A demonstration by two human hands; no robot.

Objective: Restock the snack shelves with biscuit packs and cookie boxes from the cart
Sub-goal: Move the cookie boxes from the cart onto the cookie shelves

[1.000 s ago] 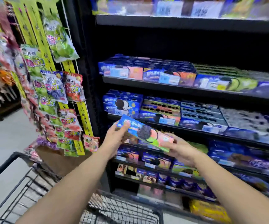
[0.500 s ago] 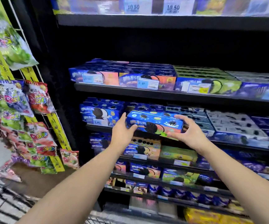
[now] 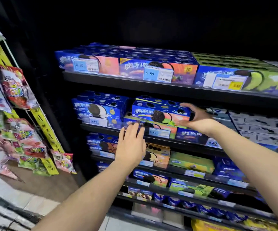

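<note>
Cookie box (image 3: 160, 112) on shelf (image 3: 101, 129): right fingers (image 3: 187, 105) grip its end, left fingers (image 3: 131, 129) spread open just below.

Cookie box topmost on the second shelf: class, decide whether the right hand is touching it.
Touching. The head view shows the right hand with fingers curled over the right end of the cookie box.

The right hand (image 3: 196, 117) wraps the right end of the blue cardboard cookie box (image 3: 160, 112), hiding it. On the left hand (image 3: 131, 145), the fingertips (image 3: 132, 125) smear into blur. The colourful hanging candy bags (image 3: 18, 90) are blurred and cut by the left edge, and the yellow plastic pack (image 3: 206, 225) is clipped below.
</note>
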